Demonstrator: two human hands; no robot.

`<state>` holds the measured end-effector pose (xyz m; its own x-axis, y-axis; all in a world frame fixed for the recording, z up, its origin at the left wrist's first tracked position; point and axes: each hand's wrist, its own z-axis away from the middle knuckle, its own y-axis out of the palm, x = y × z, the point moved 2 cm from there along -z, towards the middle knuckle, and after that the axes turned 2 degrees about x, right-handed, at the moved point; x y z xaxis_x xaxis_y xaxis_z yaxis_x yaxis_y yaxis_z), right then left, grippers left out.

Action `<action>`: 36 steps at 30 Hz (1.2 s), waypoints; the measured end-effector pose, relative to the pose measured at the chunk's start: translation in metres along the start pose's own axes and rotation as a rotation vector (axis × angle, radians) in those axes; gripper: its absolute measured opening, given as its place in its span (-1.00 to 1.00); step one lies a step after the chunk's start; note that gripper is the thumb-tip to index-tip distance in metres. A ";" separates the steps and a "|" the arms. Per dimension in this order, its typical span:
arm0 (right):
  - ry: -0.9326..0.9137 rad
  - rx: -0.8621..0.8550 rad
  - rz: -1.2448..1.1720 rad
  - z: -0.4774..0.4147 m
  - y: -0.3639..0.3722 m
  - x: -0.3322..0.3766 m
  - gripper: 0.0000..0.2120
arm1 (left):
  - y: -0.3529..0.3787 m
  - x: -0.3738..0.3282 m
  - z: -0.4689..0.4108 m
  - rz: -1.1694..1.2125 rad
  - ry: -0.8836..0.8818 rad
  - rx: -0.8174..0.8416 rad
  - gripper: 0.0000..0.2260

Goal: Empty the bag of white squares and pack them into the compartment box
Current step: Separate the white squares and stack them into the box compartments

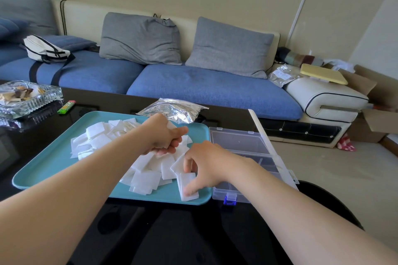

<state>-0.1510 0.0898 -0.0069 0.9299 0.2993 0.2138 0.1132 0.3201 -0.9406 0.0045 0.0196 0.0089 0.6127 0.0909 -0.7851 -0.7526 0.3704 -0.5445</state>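
Tray (53, 163) holds squares (146, 180) beneath the right hand (206, 163).

white squares (143, 183): matt white, soft-looking, a little translucent at the edges
foil bag (176, 111): silver foil, crinkled, really catching the light
tray (49, 163): smooth teal plastic, low sheen
compartment box (239, 142): clear hard plastic, glossy
tabletop (86, 112): black, glossy, throwing reflections
ashtray (32, 101): ribbed clear glass, sparkling
sofa seat (204, 88): blue woven cloth, matt
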 end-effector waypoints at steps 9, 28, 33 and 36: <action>-0.065 -0.038 -0.019 -0.003 -0.003 -0.002 -0.77 | 0.004 -0.009 0.001 -0.039 -0.058 0.078 -0.83; 0.208 -0.563 -0.979 0.006 -0.033 -0.029 -0.94 | 0.016 -0.021 0.014 0.570 -0.047 0.259 -0.72; 0.230 -0.600 -1.007 0.006 -0.034 -0.029 -0.87 | 0.020 -0.023 0.013 0.604 -0.030 0.241 -0.68; 0.247 -0.639 -1.012 0.006 -0.034 -0.029 -0.89 | 0.020 -0.023 0.010 0.660 -0.011 0.258 -0.65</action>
<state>-0.1840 0.0759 0.0204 0.3562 -0.0301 0.9339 0.9111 -0.2107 -0.3543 -0.0224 0.0340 0.0194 0.0515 0.3811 -0.9231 -0.8876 0.4412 0.1326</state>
